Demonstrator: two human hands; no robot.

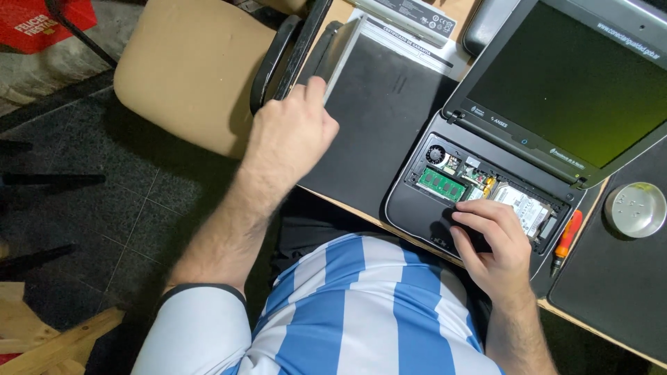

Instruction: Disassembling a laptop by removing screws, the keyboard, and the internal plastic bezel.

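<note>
While the opened laptop point(486, 187) lies on the desk with its lower casing removed, the right hand point(493, 243) is seen nearest the viewer, laid on the near edge of that laptop. Its fingers point(479, 217) are curled loosely onto the black base just beside the exposed hard drive point(524, 206); nothing is grasped by them, and they are pressed flat rather than clenched. A green memory module point(440, 184) is seen just left of the hard drive, inside the same open bay, with a small round fan point(435, 155) beyond it. An orange-handled screwdriver point(566, 237) is laid just right of the laptop's near corner, and a round metal dish point(635, 209) is set farther right on a dark mat point(611, 285). To the left of the laptop, the left hand point(292, 135) is stretched out over a flat black panel point(382, 118), whose upper left edge is gripped between thumb and fingers. Beyond the panel, white printed sheets point(410, 38) are spread, and the dark laptop screen point(577, 76) is tilted up behind the bay. A tan chair seat point(187, 69) is placed well left of the laptop, off the desk.
</note>
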